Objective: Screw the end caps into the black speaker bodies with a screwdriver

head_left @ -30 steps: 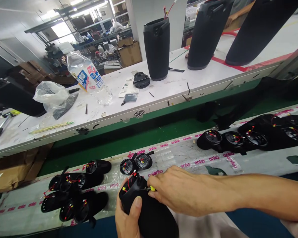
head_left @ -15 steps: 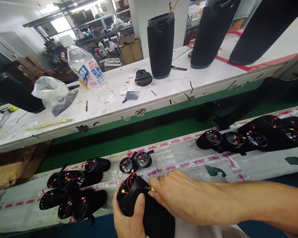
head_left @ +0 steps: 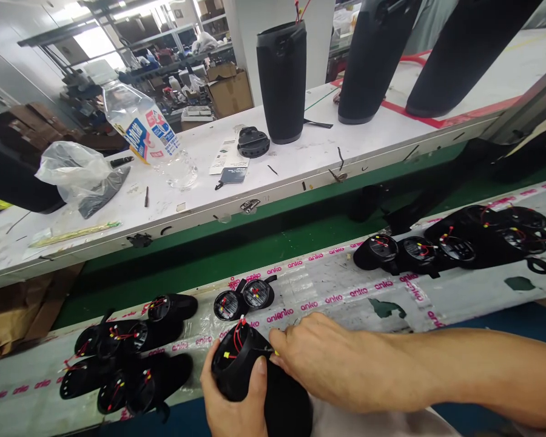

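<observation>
A black cylindrical housing is tilted at the bottom centre, its open end facing up and left, with red wires and small yellow and red connectors showing. My left hand wraps round that open end, thumb on the near side. At the rim, my right hand pinches a small tool with a yellow part; its thin dark tip touches the housing's edge. Most of the tool is hidden by my fingers. Just beyond are two round black units with wires inside.
More black housings lie on the taped bench at left and right. On the white shelf stand a plastic bottle, a plastic bag, a round black cap and upright black cylinders.
The view has shifted slightly, so the shelf items appear further left. My hands keep the same hold on the housing and the small tool.
</observation>
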Available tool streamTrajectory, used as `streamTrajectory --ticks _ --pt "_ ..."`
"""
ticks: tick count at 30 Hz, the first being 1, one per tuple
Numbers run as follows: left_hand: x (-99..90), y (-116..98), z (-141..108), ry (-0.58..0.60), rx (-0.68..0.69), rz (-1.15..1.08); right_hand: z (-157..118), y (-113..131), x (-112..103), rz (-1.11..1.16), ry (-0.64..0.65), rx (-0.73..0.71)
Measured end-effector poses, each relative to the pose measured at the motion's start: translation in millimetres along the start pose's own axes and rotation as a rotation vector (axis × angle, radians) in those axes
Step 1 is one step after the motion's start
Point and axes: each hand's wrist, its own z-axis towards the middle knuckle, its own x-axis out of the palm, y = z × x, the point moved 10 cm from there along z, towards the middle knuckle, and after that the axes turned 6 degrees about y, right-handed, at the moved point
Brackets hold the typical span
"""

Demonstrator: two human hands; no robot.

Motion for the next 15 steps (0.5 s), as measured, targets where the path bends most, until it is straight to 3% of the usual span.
streamTrajectory --ticks 7,11,13,15 --pt "0.3 9 9 -0.004 -0.011 -0.029 7 -1 -3 0.051 0.018 0.025" --pt "7.1 38 16 0.064 -0.223 -0.385 -4 -13 -26 0.118 -0.085 0.173" --pt "16.8 48 12 0.12 -0.316 -0.569 -10 -22 -33 0.185 -0.073 0.236" --pt "25.8 43 7 0.191 -0.28 -0.629 -14 -29 -33 0.257 -0.018 0.262"
